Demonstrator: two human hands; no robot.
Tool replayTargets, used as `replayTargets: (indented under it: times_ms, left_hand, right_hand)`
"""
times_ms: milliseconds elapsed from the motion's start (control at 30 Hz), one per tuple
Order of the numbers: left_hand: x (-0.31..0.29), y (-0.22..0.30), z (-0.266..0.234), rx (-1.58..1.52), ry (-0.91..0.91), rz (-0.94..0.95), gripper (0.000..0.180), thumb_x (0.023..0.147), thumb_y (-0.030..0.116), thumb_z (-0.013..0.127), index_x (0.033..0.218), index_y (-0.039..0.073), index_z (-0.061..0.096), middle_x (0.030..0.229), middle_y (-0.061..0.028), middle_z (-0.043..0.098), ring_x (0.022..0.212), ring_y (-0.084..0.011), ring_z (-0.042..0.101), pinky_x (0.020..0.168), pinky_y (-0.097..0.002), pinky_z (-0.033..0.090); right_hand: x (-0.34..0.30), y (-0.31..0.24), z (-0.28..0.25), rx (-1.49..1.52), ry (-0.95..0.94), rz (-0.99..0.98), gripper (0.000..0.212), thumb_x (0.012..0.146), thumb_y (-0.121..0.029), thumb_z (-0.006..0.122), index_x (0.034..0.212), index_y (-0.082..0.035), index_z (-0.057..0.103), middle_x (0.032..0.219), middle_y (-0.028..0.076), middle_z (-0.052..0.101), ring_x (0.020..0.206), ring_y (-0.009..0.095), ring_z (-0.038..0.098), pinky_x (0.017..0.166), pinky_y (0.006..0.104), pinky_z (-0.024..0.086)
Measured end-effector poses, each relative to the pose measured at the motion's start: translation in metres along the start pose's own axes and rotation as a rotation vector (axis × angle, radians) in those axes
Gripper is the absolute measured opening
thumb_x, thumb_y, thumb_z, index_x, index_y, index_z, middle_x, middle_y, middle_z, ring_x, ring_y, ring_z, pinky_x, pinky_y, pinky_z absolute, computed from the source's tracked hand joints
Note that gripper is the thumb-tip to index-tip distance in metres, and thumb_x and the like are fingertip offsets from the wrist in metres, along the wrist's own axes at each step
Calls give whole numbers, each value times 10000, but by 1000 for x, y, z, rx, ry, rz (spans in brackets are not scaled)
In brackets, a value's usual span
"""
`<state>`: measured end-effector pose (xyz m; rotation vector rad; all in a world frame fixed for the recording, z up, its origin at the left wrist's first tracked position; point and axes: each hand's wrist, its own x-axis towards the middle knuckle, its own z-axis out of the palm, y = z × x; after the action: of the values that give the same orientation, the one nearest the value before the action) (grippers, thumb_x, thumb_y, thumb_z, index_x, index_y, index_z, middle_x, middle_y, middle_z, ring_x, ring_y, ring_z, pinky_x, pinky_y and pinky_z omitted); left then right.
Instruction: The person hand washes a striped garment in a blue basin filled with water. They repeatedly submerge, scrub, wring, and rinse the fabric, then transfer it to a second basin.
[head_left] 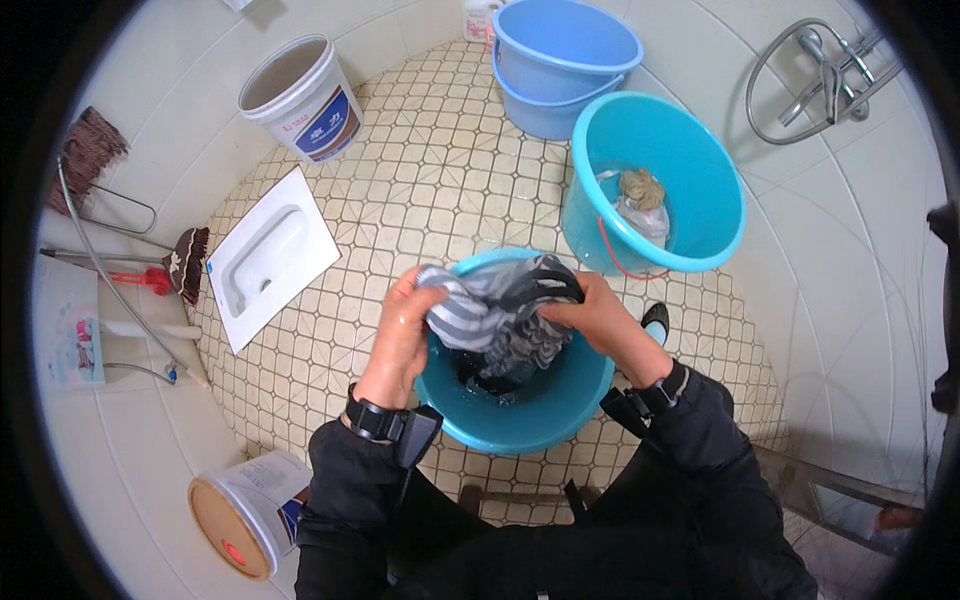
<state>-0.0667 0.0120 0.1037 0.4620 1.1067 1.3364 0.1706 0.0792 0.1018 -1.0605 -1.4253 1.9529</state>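
Observation:
Over a teal basin [520,430] on the tiled floor, I hold a bunched, wet-looking cloth garment [510,315] with grey and white stripes and dark parts. My left hand [403,330] grips its striped left side, thumb on top. At the other end, my right hand [598,318] is closed on the darker part. The garment's lower folds hang into the basin. Beneath them, dark water or dark cloth [490,378] shows inside; I cannot tell which. Each of my wrists carries a black strap.
Right of the basin stands a turquoise bucket [715,170] with cloth and a plastic bag inside. Stacked blue buckets [570,75] and a white pail [290,90] stand farther back. A squat toilet [270,260] lies left, a lidded pail [245,515] near left. A shower tap [830,80] is wall-mounted.

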Motion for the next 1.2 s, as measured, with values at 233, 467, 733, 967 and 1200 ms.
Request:
replayTargets:
  times_ms: [233, 467, 733, 967, 1200]
  left_hand:
    - [3, -27, -2, 969, -40, -110, 255, 784, 114, 569, 1006, -7, 590, 883, -173, 650, 817, -288, 622, 704, -356, 478]
    - [2, -39, -25, 1333, 27, 109, 321, 776, 20, 515, 1096, 6, 497, 906, -288, 619, 889, -471, 577, 758, -536, 447]
    - [16, -31, -27, 905, 177, 322, 121, 911, 48, 484, 1014, 14, 537, 855, -182, 639, 802, -348, 617, 746, -418, 483]
    - [19, -25, -41, -437, 2, 49, 224, 995, 264, 448, 1123, 88, 498, 983, -77, 622, 919, -221, 626, 851, -375, 523]
    - [23, -38, -24, -47, 121, -193, 403, 991, 462, 373, 1128, 112, 517, 1033, -74, 613, 982, -201, 598, 858, -371, 497]
  right_hand:
    - [4, -5, -8, 28, -69, 27, 358, 784, -49, 596, 1137, 6, 572, 1011, 42, 624, 906, 103, 559, 812, 255, 460]
    - [8, 11, -18, 291, 4, 34, 262, 867, -75, 561, 1117, 2, 574, 1020, 48, 644, 929, 111, 587, 835, 259, 462]
    - [23, 23, -20, -318, -13, -102, 325, 846, -161, 662, 1115, -3, 568, 989, 69, 658, 910, 119, 596, 811, 265, 465]
    - [28, 36, -31, -546, 57, -20, 243, 888, -183, 642, 1034, 8, 608, 811, 34, 635, 751, 110, 558, 710, 259, 453]
    - [22, 19, -16, 448, 63, -34, 305, 924, -250, 621, 1111, -12, 587, 983, 30, 631, 872, 112, 576, 766, 250, 470]
